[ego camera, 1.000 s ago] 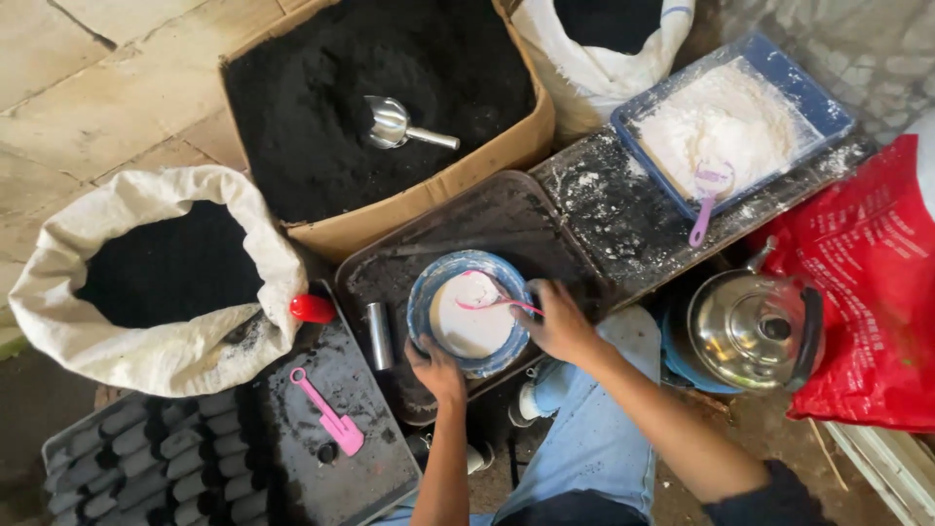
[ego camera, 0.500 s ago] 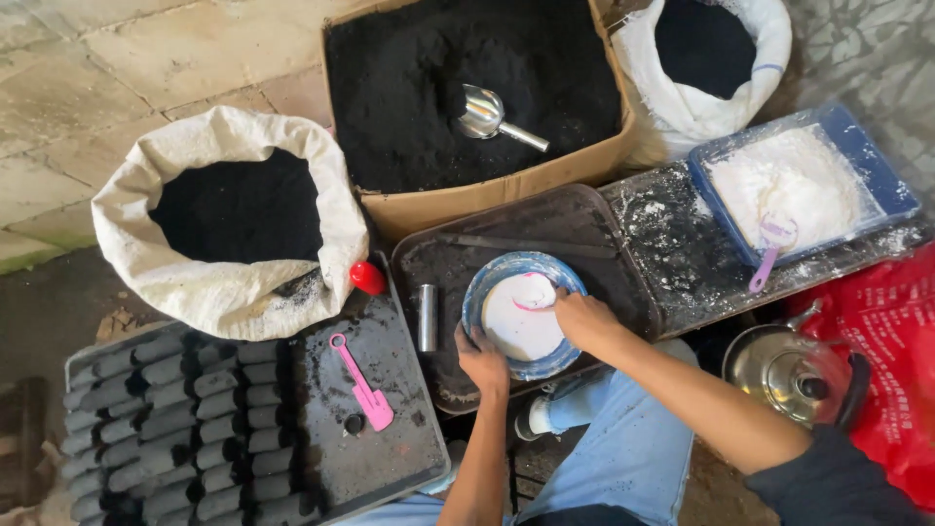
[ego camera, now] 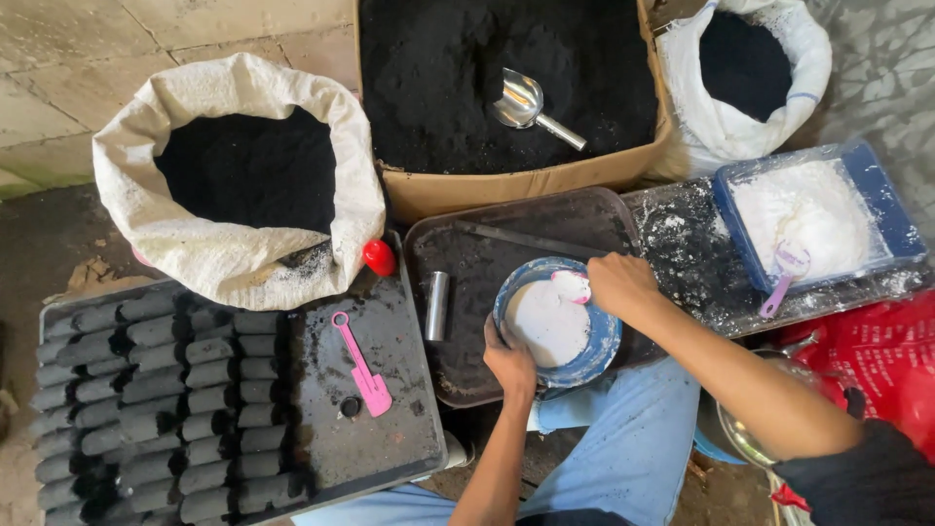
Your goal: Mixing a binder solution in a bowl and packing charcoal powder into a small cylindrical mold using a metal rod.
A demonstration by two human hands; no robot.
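Head view: left hand [ego camera: 509,362] clamped on rim of bowl [ego camera: 596,353] at 8 o'clock. Right hand [ego camera: 620,283] closed on pink spoon [ego camera: 570,286] at bowl's 1 o'clock, over white powder [ego camera: 545,323]. Bowl rests in dark tray [ego camera: 467,292], frame centre.

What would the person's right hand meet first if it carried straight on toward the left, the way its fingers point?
Probably the white paste in the blue bowl, just beyond the right hand; its height above is unclear.
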